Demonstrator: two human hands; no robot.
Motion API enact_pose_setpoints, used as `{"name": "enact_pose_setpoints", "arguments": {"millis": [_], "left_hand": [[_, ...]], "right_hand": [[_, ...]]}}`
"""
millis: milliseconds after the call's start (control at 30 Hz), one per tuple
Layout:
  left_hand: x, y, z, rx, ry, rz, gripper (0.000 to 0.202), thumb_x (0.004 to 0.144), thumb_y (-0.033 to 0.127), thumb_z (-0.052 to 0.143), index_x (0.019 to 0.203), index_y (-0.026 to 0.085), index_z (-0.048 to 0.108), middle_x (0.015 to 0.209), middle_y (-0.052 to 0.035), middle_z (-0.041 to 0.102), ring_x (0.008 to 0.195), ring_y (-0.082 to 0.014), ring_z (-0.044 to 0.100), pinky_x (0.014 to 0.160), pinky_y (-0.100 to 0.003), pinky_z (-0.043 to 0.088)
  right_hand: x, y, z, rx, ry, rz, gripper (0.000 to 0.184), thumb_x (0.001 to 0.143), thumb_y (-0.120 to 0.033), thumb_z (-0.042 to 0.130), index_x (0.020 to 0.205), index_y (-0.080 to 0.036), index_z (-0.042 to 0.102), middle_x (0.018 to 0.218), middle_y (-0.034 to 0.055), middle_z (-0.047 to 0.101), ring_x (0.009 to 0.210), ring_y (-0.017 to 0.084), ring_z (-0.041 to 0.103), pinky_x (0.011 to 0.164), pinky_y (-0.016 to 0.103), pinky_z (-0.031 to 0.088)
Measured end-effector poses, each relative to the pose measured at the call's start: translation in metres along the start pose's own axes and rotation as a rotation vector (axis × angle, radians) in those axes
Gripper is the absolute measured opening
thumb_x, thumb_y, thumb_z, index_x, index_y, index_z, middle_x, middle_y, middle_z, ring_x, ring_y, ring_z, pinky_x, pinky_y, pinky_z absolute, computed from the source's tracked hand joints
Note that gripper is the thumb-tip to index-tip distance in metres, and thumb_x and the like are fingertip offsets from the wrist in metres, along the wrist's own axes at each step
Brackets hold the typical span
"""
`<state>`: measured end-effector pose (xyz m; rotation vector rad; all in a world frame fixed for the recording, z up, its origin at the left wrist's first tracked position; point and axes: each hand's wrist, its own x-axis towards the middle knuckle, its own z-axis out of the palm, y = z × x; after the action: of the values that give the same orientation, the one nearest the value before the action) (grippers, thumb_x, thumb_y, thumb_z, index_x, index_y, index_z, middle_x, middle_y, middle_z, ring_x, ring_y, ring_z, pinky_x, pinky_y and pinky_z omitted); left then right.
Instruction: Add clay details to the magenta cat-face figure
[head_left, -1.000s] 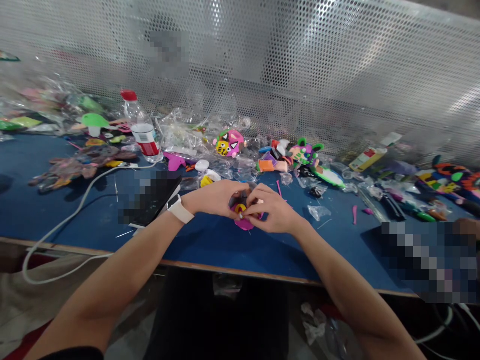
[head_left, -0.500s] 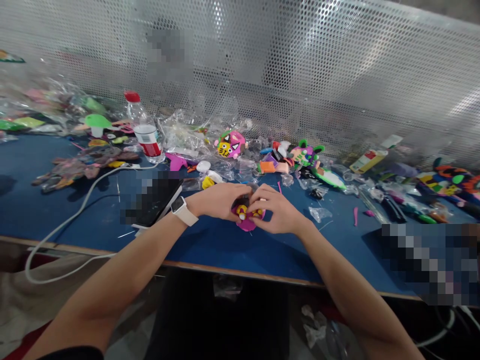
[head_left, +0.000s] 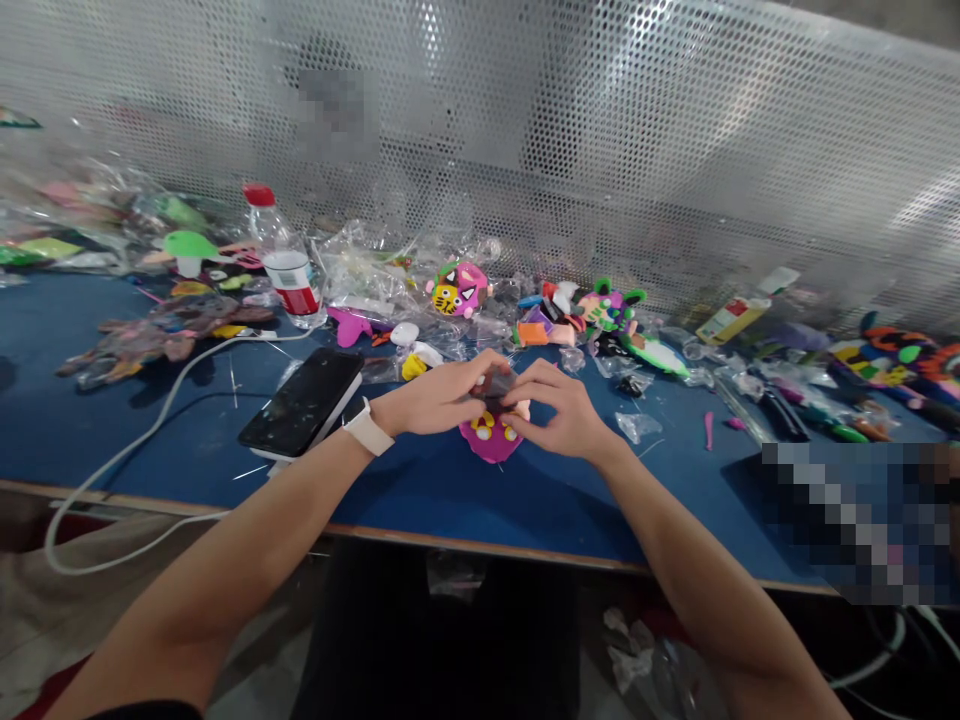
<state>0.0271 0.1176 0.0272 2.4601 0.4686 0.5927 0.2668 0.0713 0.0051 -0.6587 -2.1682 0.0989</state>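
A magenta clay figure (head_left: 493,447) lies on the blue table in front of me, with two white eyes on yellow patches facing up. At its top is a dark grey-brown piece of clay (head_left: 496,384). From the left, my left hand (head_left: 442,395) has its thumb and fingers bent round the upper part of the figure, against the dark piece. My right hand (head_left: 559,412) comes in from the right, its fingers closed on the dark piece and its thumb close to the right eye. My fingers partly hide the figure's upper edge.
Left of my hands lie a black phone (head_left: 306,402) and a white cable (head_left: 176,390). Behind stand a red-capped bottle (head_left: 289,275), a pink-and-yellow clay face (head_left: 459,290) and a green-eared clay figure (head_left: 611,308). A glue bottle (head_left: 731,318) leans against the perforated metal panel (head_left: 480,120).
Both hands have shifted up from the eyes to the figure's top edge. The eyes and more of the magenta face are now uncovered, and the fingers press at the dark piece.
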Motion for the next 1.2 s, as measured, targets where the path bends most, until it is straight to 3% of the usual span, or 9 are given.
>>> {"name": "enact_pose_setpoints", "arguments": {"millis": [67, 167, 367, 533, 733, 933, 1033, 1200], "left_hand": [[0.000, -0.003, 0.002, -0.067, 0.068, 0.043, 0.032, 0.096, 0.016, 0.042, 0.128, 0.019, 0.044, 0.103, -0.0060, 0.062, 0.086, -0.0184, 0.061, 0.077, -0.032, 0.048], [0.002, -0.008, 0.009, -0.069, 0.140, 0.040, 0.027, 0.104, 0.018, 0.036, 0.129, 0.019, 0.046, 0.108, -0.0084, 0.064, 0.091, -0.0182, 0.063, 0.084, -0.033, 0.050], [0.007, -0.008, 0.020, -0.161, 0.176, 0.007, 0.050, 0.110, 0.030, 0.042, 0.158, 0.022, 0.031, 0.127, -0.0137, 0.070, 0.112, -0.0228, 0.071, 0.093, -0.036, 0.056], [0.006, -0.006, 0.025, -0.188, 0.157, 0.020, 0.059, 0.110, 0.030, 0.045, 0.165, 0.025, 0.023, 0.134, -0.0126, 0.071, 0.119, -0.0235, 0.071, 0.102, -0.039, 0.055], [0.007, -0.004, 0.024, -0.196, 0.159, 0.002, 0.059, 0.109, 0.032, 0.050, 0.162, 0.022, 0.028, 0.129, -0.0125, 0.073, 0.109, -0.0209, 0.073, 0.092, -0.034, 0.057], [0.008, 0.002, 0.024, -0.223, 0.356, -0.005, 0.052, 0.101, 0.037, 0.065, 0.147, 0.022, 0.046, 0.116, -0.0097, 0.074, 0.100, -0.0215, 0.072, 0.090, -0.038, 0.057], [0.008, 0.001, 0.026, -0.292, 0.393, -0.018, 0.055, 0.099, 0.041, 0.070, 0.145, 0.023, 0.047, 0.107, -0.0069, 0.075, 0.097, -0.0206, 0.072, 0.089, -0.037, 0.058], [0.008, -0.001, 0.026, -0.344, 0.409, -0.063, 0.061, 0.094, 0.043, 0.076, 0.144, 0.022, 0.049, 0.098, -0.0049, 0.077, 0.096, -0.0206, 0.075, 0.086, -0.035, 0.059]], "right_hand": [[-0.001, 0.000, 0.005, -0.055, 0.083, 0.041, 0.011, 0.093, -0.022, 0.074, 0.104, -0.027, 0.073, 0.094, 0.0036, 0.073, 0.086, 0.021, 0.067, 0.079, 0.040, 0.058], [-0.003, 0.001, 0.012, -0.098, 0.137, 0.081, 0.016, 0.094, -0.021, 0.072, 0.109, -0.028, 0.073, 0.099, 0.0047, 0.074, 0.091, 0.022, 0.070, 0.080, 0.040, 0.061], [-0.003, 0.002, 0.016, -0.127, 0.209, 0.090, 0.023, 0.094, -0.016, 0.071, 0.114, -0.028, 0.072, 0.102, 0.0051, 0.071, 0.094, 0.022, 0.070, 0.077, 0.037, 0.063], [-0.005, 0.007, 0.014, -0.177, 0.249, 0.056, 0.019, 0.095, -0.017, 0.072, 0.109, -0.030, 0.074, 0.101, 0.0039, 0.072, 0.090, 0.020, 0.072, 0.076, 0.036, 0.062], [-0.005, 0.008, 0.013, -0.159, 0.245, 0.011, 0.014, 0.096, -0.019, 0.074, 0.104, -0.029, 0.076, 0.097, 0.0036, 0.075, 0.087, 0.020, 0.072, 0.075, 0.036, 0.061], [-0.005, 0.006, 0.014, -0.136, 0.252, 0.085, 0.011, 0.097, -0.020, 0.072, 0.100, -0.029, 0.077, 0.095, 0.0037, 0.076, 0.087, 0.020, 0.072, 0.076, 0.036, 0.062], [-0.005, 0.005, 0.014, -0.143, 0.284, 0.076, 0.015, 0.097, -0.020, 0.073, 0.108, -0.030, 0.077, 0.097, 0.0037, 0.078, 0.086, 0.020, 0.074, 0.076, 0.036, 0.063], [-0.003, 0.006, 0.010, -0.159, 0.266, -0.005, 0.015, 0.095, -0.017, 0.074, 0.104, -0.029, 0.078, 0.096, 0.0033, 0.079, 0.084, 0.019, 0.074, 0.075, 0.035, 0.062]]}}
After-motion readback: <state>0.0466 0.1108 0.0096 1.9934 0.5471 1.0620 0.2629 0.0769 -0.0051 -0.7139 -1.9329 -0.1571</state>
